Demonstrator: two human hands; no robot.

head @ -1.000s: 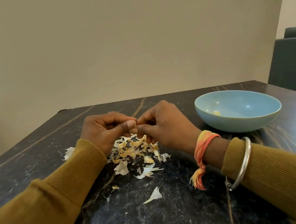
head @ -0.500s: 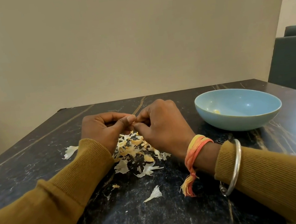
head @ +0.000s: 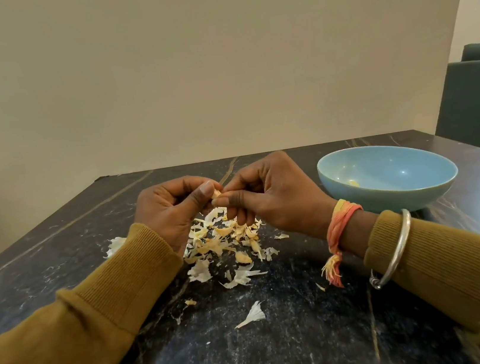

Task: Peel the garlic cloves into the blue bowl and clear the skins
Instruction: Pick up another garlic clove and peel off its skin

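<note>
Pinching one garlic clove between the thumbs, left hand and right hand each have a narrow grip on it, just above the skins on the bench. It's tiny and probably slick, so a hard tug could pop it into the pile instead of the blue bowl off to the right. Versus half a second ago, both hands sit higher off the pile and the clove shows more

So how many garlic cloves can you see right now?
2. One clove is pinched between the left hand and right hand, above the skin pile. One pale piece, likely peeled, lies in the blue bowl. Others may hide among the skins.
</note>
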